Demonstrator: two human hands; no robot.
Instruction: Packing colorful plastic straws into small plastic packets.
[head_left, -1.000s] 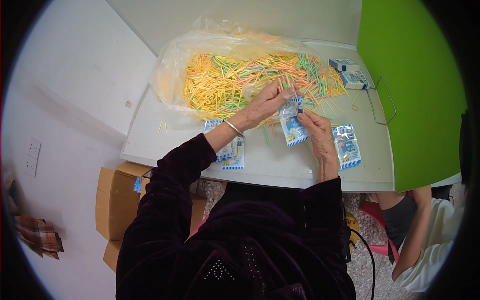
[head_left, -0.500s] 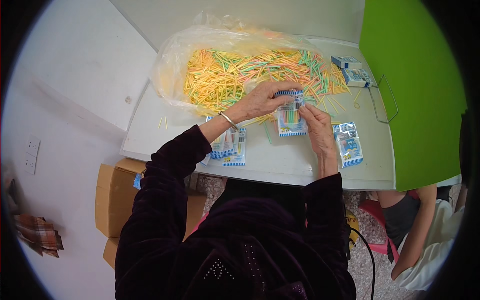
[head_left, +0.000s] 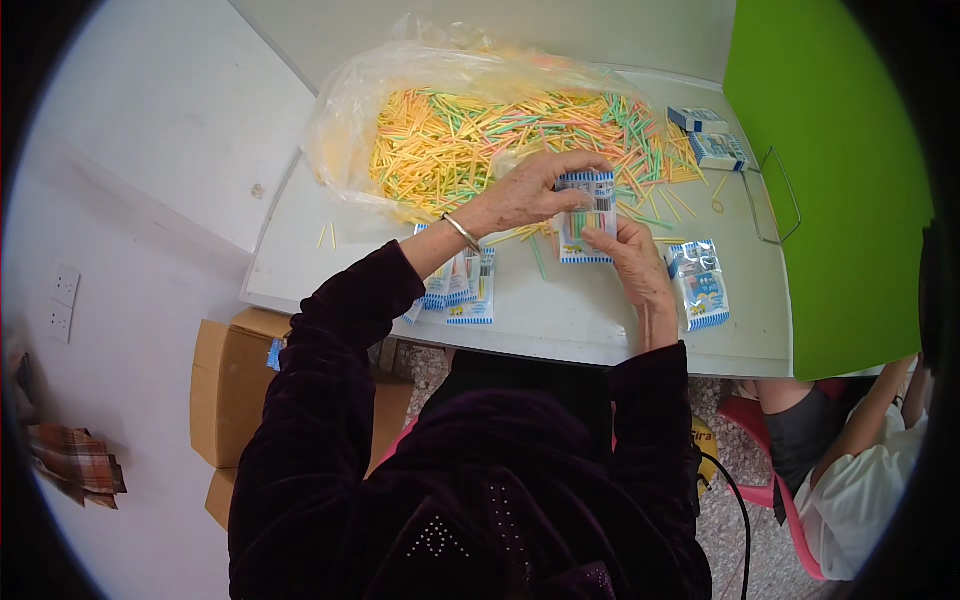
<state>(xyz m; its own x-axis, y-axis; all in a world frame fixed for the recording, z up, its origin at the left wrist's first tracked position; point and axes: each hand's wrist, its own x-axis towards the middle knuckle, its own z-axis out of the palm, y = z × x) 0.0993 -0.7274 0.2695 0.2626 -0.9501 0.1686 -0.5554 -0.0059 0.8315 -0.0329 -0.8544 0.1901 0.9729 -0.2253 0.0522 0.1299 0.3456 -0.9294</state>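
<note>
Upright between my hands is a small clear plastic packet (head_left: pixel 588 245) with blue-striped ends and several thin pastel sticks showing inside. My left hand (head_left: pixel 535 192), with a bangle at the wrist, is closed on its upper part. The thumb of my right hand (head_left: pixel 636 262) presses the packet's lower right side, its other fingers partly hidden behind. Left of these, under my left forearm, lie several overlapping packets (head_left: pixel 472 300) with sticks in them. To the right of my right hand is a pile of similar blue-and-white packets (head_left: pixel 700 288).
A large clear plastic bag (head_left: pixel 345 130) lies open at the back, with a heap of yellow, orange, pink and green sticks (head_left: pixel 480 140). Two small blue-and-white boxes (head_left: pixel 718 150) sit far right, beside a wire frame (head_left: pixel 775 200) and green panel (head_left: pixel 830 180). A cardboard box (head_left: pixel 215 400) stands lower left; another person (head_left: pixel 860 470) sits at right.
My right thumb has moved down and left onto the front of the packet. The packet has risen slightly. At the right, the other person's arm has shifted up and away.
</note>
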